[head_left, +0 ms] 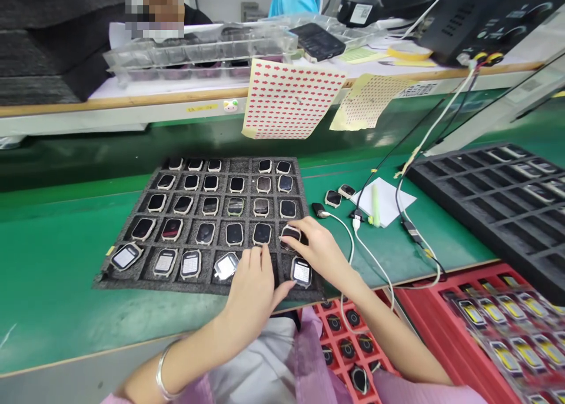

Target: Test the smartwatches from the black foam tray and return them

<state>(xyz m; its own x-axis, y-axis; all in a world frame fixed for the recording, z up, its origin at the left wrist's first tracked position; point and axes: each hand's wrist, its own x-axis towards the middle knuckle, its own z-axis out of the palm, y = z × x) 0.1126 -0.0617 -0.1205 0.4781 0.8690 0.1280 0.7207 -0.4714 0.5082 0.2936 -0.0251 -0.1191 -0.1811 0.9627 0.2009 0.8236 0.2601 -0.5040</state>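
A black foam tray [99, 279] holds rows of square smartwatch bodies without straps. My right hand [320, 248] has its thumb and index finger on either side of a dark-screened smartwatch [290, 239] in the right-hand column, gripping it at its slot. My left hand [251, 289] lies over the front row, thumb spread away from the fingers. Its fingertips reach the lower edge of another dark smartwatch [262, 233], and the thumb tip is by a lit watch [302, 271]. A further lit watch [226, 266] is partly covered by this hand.
Right of the tray lie two loose watches [333, 198], a white paper [395, 201], a green stick [375, 204] and white cables [373, 257]. A second foam tray [468, 216] is at far right. Red trays [424, 310] sit below the bench edge. People are behind the shelf.
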